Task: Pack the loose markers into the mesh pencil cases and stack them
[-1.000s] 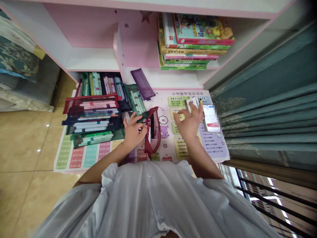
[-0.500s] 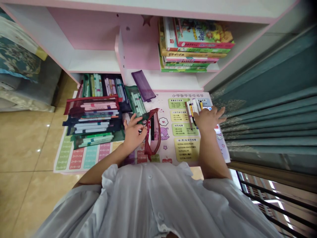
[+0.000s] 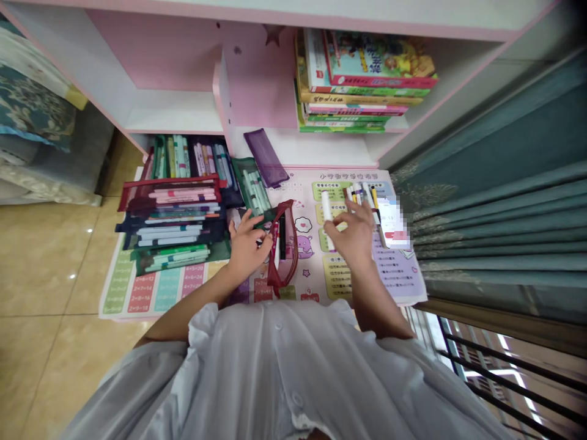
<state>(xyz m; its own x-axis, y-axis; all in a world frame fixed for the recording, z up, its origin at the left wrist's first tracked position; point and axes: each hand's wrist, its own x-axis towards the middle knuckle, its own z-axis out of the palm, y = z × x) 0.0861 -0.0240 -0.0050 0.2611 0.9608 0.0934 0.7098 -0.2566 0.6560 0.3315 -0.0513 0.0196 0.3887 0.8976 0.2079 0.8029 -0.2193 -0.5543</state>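
Observation:
My left hand [image 3: 245,244] grips the left edge of a dark red mesh pencil case [image 3: 283,247] that lies unzipped on a printed mat [image 3: 321,269]; a pen or two show inside it. My right hand [image 3: 355,235] is raised a little over the mat and pinches a white marker [image 3: 326,211] that points away from me. Just beyond that hand, several more pens [image 3: 362,194] lie in a loose group on the mat, next to a phone [image 3: 392,221].
A heap of filled mesh pencil cases [image 3: 177,211] lies left of my left hand. A purple case [image 3: 266,157] rests on the lowest shelf of a pink bookcase [image 3: 257,79] holding stacked books [image 3: 362,79]. Teal curtains [image 3: 495,201] hang at the right; tiled floor [image 3: 50,263] lies left.
My right hand went right onto the phone, then came back left and now lifts a white marker from the pen group. My left hand has stayed on the red case.

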